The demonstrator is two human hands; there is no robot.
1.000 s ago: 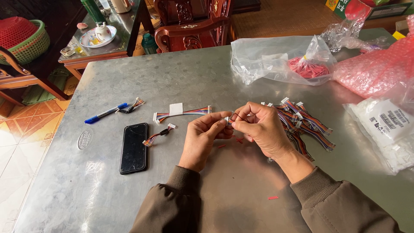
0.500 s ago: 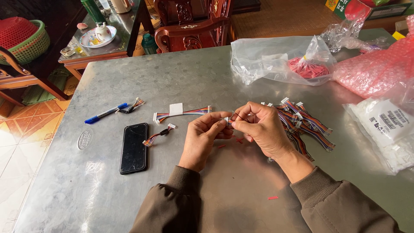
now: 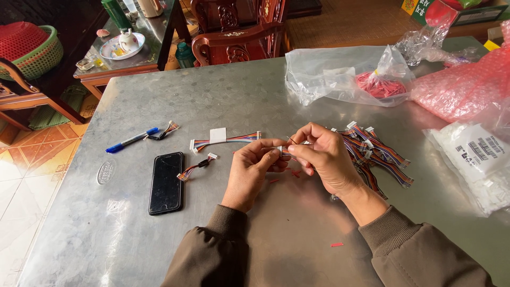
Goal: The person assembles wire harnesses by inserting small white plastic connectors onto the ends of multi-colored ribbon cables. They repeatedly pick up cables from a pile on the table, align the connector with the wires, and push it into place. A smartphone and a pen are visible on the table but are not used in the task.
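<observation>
**Both hands pinch a small wire connector over the metal table**

The left hand (image 3: 254, 169) and right hand (image 3: 321, 157) meet fingertip to fingertip, gripping a small white connector (image 3: 280, 150) with thin coloured wires. Just right lies a pile of striped wire harnesses (image 3: 380, 154). Farther off: a glossy black phone (image 3: 166, 182), a blue pen (image 3: 130, 140), a crinkled clear bag (image 3: 340, 74), and a white labelled packet (image 3: 475, 159).

Head view looks down, close, at table (image 3: 159, 250).
</observation>
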